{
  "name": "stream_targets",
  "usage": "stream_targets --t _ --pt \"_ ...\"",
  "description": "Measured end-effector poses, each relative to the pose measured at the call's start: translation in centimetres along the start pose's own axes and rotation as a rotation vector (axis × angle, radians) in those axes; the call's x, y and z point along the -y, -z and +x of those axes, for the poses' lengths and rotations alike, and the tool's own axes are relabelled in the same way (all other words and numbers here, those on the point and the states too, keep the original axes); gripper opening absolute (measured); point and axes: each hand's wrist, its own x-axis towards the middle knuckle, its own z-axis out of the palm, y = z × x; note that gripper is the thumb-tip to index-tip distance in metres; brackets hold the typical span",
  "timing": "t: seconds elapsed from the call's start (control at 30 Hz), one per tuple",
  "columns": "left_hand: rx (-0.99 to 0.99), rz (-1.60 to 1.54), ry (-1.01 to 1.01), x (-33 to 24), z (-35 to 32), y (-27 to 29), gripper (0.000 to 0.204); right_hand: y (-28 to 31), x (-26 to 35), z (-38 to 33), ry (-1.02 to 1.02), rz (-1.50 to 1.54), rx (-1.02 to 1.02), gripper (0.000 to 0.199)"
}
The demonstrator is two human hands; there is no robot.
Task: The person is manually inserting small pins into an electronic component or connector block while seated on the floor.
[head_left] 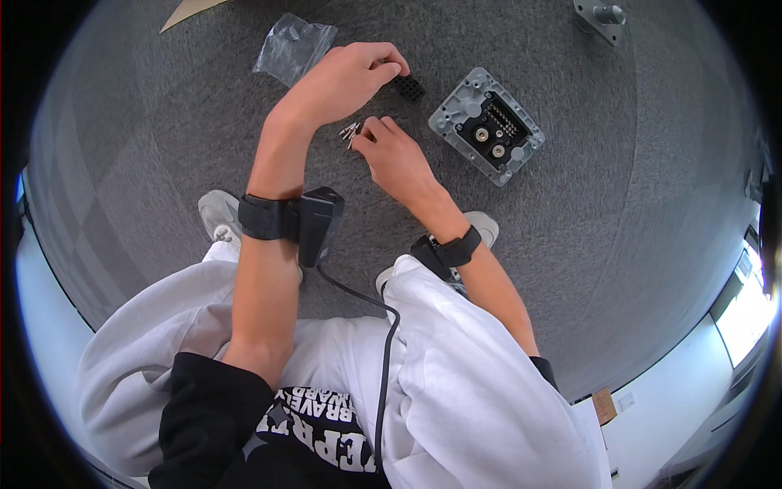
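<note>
The grey metal box (461,99) rests on the carpet (586,187) with its open side up, and the work around it looks only partway along. What seems done is inside the box: a black insert (489,122) sits within its rim, carrying rows of small metal pins (507,122) along one side and two large round fittings (482,135) on the other. What seems left lies outside: a small black block (410,88), dotted with holes, is to the left of the box and slightly farther from the person, well short of touching it. Loose pins (350,132) lie in a small heap on the carpet, farther left of the box than the block.

The person's left hand (346,80) comes in beyond the loose pins, left of the box, with thumb and forefinger closed on the near corner of the block. The right hand (399,161), between the heap and the box, has its fingertips drawn together beside the loose pins; the fingers hide whatever is between them, so whether a pin is gripped cannot be told.

A clear plastic bag (293,49) lies crumpled to the far left of the box; no parts show through it.
</note>
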Motion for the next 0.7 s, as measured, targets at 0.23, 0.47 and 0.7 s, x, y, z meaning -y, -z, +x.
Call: stream_targets --t 0.23,0.47,0.7 --pt "0.0 -0.017 -0.008 -0.7 0.3 -0.3 0.028 -0.9 0.0 0.0 -0.126 0.049 -0.118 0.015" --pt "0.007 -0.017 -0.016 -0.9 0.3 -0.6 0.027 -1.1 0.5 0.2 -0.163 0.024 -0.163 0.015" --pt "0.005 -0.009 -0.023 -0.7 0.5 -0.6 0.027 -0.7 0.5 0.0 -0.195 -0.005 -0.135 0.018"
